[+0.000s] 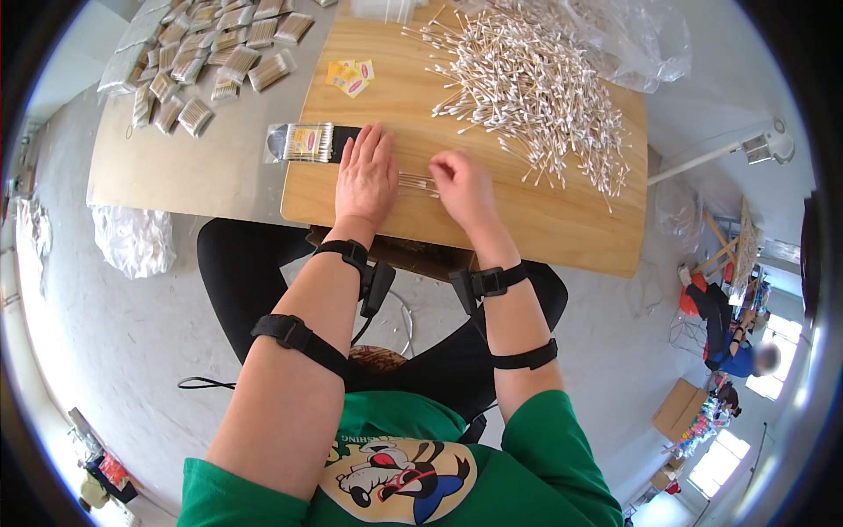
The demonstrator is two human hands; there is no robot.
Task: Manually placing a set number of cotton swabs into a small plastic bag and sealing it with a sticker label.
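My left hand lies flat on the wooden board, palm down, its fingers stretched out. A few cotton swabs lie on the board between my two hands, their near ends beside my left hand. My right hand is closed at their other end, fingertips curled together; what it holds, if anything, is hidden. Just left of my left fingertips, a clear bag packed with cotton swabs and a yellow label sits at the board's edge. A flat black piece shows between this bag and my fingers.
A large heap of loose cotton swabs covers the board's far right, beside a clear plastic bag. Yellow and white labels lie farther back. Many filled swab packs are piled on the metal table at left.
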